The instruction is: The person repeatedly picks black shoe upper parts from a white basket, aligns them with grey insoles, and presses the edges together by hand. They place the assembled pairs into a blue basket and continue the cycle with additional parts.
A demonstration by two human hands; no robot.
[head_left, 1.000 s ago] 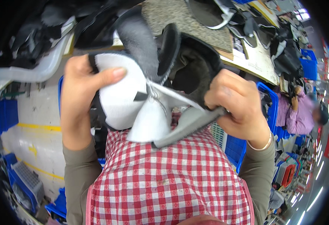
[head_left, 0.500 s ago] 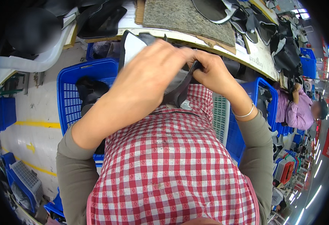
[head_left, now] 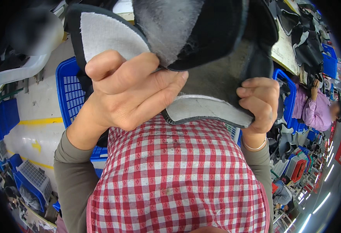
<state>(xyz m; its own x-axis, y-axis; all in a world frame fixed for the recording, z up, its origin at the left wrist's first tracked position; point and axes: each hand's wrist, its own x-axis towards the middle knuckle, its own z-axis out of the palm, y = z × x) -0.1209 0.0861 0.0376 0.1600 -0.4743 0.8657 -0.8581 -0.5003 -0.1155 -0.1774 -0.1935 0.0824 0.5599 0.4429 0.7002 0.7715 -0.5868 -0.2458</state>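
Gripping the black shoe upper (head_left: 217,46) close-up, left hand (head_left: 131,93) and right hand (head_left: 258,103) both clench it. Its floppy grey-lined flap could slip from the left fingers

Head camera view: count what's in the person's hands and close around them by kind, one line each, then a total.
Hands: 2, left hand and right hand
Shoe upper pieces held, black with grey lining: 1, shoe upper
Blue plastic crates beside the lap: 2, left crate and right crate
Bracelets on the right wrist: 1, bracelet
Total: 6
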